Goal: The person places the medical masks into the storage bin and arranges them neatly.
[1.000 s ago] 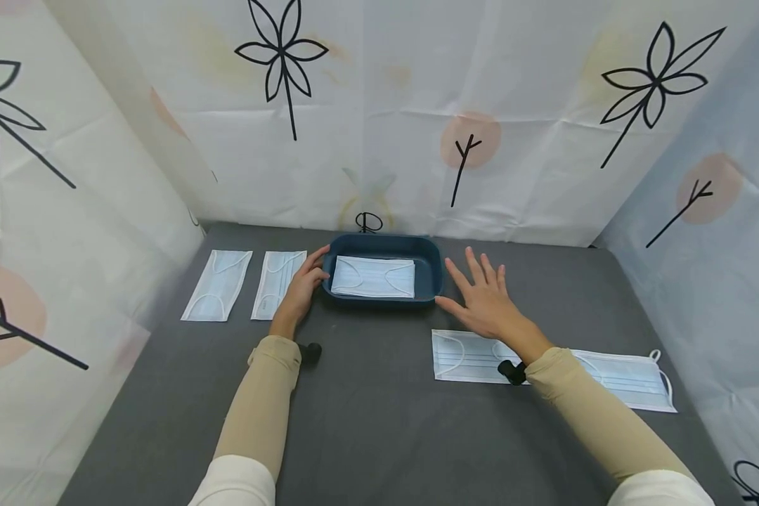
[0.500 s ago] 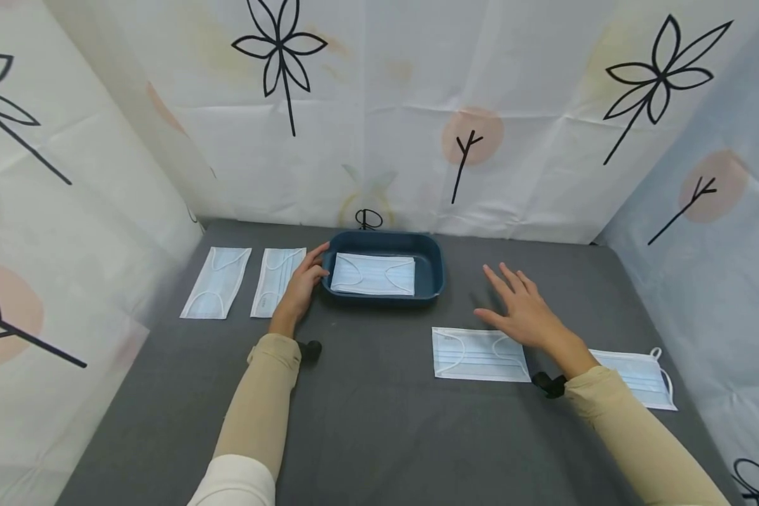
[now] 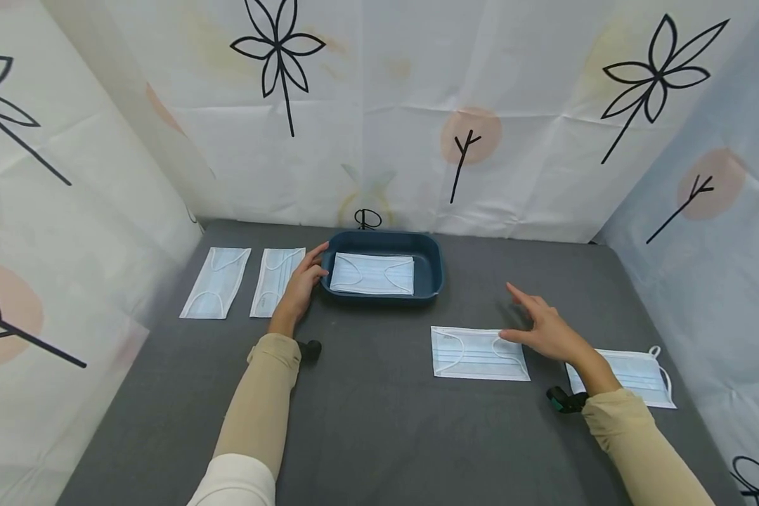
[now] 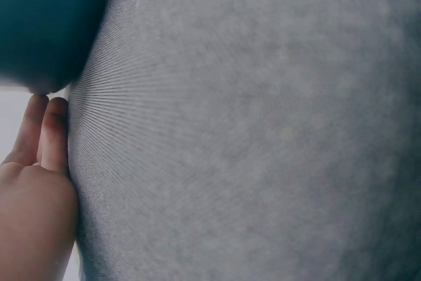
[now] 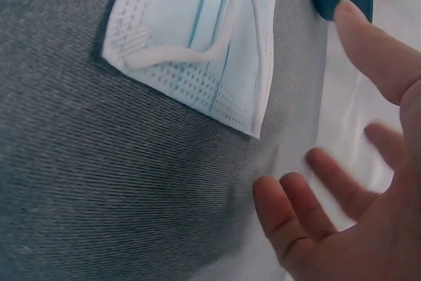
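A dark blue rectangular tray (image 3: 433, 281) stands near the back of the table, with a pale blue face mask (image 3: 373, 274) lying in it. My left hand (image 3: 299, 287) rests against the tray's left side, its fingers fairly straight where the left wrist view shows them. To the right, my right hand (image 3: 547, 330) hovers over the table with spread fingers and holds nothing. Its thumb is at the right end of another face mask (image 3: 474, 353), apart from it in the right wrist view. A further mask (image 3: 632, 376) lies partly hidden behind the right wrist.
Two face masks lie left of the tray: one far left (image 3: 215, 283) and one beside the left hand (image 3: 272, 281), partly covered by it. A grey cloth (image 3: 379, 422) covers the table. White patterned curtains (image 3: 531, 176) enclose its back and sides.
My right hand has moved from beside the tray rightward and toward the front, near the end of the mask. The left hand has stayed at the tray, which has not moved.
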The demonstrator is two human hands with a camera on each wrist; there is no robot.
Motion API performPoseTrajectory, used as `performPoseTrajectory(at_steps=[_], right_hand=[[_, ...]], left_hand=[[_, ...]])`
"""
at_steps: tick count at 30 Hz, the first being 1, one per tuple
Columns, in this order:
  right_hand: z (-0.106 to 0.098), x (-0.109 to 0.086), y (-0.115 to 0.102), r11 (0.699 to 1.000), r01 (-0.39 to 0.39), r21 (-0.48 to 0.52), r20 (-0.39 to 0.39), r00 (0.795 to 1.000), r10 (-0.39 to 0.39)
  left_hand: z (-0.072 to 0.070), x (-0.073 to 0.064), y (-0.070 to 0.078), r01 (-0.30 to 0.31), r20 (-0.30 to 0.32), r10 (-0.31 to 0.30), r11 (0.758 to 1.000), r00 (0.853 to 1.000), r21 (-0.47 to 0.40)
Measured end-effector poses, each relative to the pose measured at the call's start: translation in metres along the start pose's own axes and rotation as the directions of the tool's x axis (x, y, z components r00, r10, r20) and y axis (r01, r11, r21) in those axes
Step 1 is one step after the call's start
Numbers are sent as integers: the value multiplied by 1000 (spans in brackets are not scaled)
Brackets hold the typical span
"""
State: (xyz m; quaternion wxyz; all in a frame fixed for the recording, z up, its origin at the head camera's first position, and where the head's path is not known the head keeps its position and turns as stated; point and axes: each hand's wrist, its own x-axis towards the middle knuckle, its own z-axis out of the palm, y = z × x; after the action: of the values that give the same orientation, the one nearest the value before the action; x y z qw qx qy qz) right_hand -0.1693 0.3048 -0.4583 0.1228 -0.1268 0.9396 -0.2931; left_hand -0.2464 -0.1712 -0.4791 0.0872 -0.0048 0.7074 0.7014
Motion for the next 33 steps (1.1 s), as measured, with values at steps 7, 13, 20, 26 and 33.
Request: performPoseTrajectory(at_steps=[7,13,20,26,33], right_hand=[[3,0,5,996,-80,51,85,993,75],[9,-1,4,988,-114,100,95,990,104],[16,1,6,988,-119,98,85,990,110],[17,0,7,991,-113,66,92,990,107],[15,-2,6,997,-71,36,88,994,67]], left_hand=[[-2,1,-1,-1,-2,1,1000,1000,1],[-2,1,0,-5,-2,5,1000,1000,0],[-1,-1,0,0,-4,0,1000,1000,0],[-1,-1,0,-1,11,1,1000,1000,13],[0,-1,1,-4,1,4,1000,1000,3]])
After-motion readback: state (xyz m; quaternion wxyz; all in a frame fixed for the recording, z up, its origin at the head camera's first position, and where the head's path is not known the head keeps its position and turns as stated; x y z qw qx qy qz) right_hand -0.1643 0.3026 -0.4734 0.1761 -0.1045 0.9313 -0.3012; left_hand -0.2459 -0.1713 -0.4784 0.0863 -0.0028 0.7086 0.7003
